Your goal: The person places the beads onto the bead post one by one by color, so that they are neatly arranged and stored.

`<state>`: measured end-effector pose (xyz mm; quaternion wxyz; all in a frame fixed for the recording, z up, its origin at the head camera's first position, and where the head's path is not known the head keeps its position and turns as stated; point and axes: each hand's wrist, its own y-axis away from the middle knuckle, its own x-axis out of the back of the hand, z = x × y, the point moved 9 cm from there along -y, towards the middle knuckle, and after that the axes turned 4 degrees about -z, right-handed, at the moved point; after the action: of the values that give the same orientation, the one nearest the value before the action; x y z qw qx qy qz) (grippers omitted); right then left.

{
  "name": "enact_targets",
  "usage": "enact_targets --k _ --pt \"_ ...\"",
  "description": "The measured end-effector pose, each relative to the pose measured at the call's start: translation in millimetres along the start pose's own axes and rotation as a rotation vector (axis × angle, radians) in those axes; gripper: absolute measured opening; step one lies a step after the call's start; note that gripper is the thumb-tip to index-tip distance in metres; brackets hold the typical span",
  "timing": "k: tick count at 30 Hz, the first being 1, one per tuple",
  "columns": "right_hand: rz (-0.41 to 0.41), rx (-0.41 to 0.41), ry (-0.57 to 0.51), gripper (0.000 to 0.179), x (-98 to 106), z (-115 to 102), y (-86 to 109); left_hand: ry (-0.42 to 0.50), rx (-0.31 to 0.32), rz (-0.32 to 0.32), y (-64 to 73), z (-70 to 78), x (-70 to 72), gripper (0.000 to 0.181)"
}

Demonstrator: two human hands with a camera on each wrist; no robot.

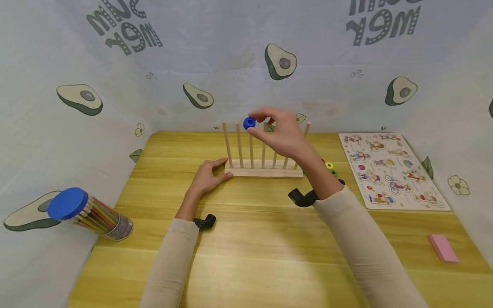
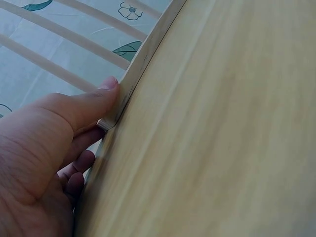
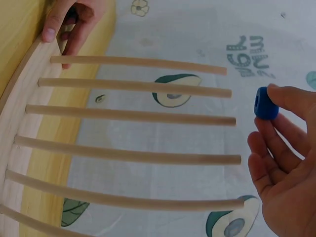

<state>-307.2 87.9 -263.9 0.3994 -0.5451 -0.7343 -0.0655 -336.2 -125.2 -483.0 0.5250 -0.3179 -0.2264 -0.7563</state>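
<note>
A blue bead [image 1: 249,123] with a hole through it is pinched between thumb and fingers of my right hand [image 1: 283,133]. In the right wrist view the bead [image 3: 266,103] is just off the tips of the wooden pegs, touching none of them. Several upright pegs [image 3: 143,116] rise from a wooden base [image 1: 265,172], and no beads show on them. My left hand [image 1: 207,176] grips the left end of that base, thumb [image 2: 106,89] on its front face and fingers behind. Part of the rack is hidden behind my right hand in the head view.
Several coloured beads [image 1: 329,165] lie right of the rack, partly hidden by my right forearm. A picture puzzle board [image 1: 393,171] is at the right, a pink block [image 1: 443,248] nearer. On the left stands a blue-lidded tube of pencils [image 1: 92,214]. Printed cloth [image 1: 231,64] walls the table.
</note>
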Motion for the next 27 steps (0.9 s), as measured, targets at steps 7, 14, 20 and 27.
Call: enact_targets --k 7,14,20,27 --pt "-0.063 0.004 0.049 0.039 -21 -3 -24.9 0.012 -0.009 0.010 -1.3 -2.9 2.5 0.065" --pt "-0.078 -0.012 0.063 0.039 -35 -6 -41.7 0.076 -0.005 0.074 1.0 -5.8 7.0 0.057" --pt "-0.099 -0.013 0.090 0.040 -46 -10 -50.2 0.097 -0.001 0.112 2.7 -6.2 8.5 0.049" --pt "-0.120 -0.022 0.120 0.040 -53 -13 -55.6 0.107 0.024 0.151 5.4 -7.2 9.1 0.047"
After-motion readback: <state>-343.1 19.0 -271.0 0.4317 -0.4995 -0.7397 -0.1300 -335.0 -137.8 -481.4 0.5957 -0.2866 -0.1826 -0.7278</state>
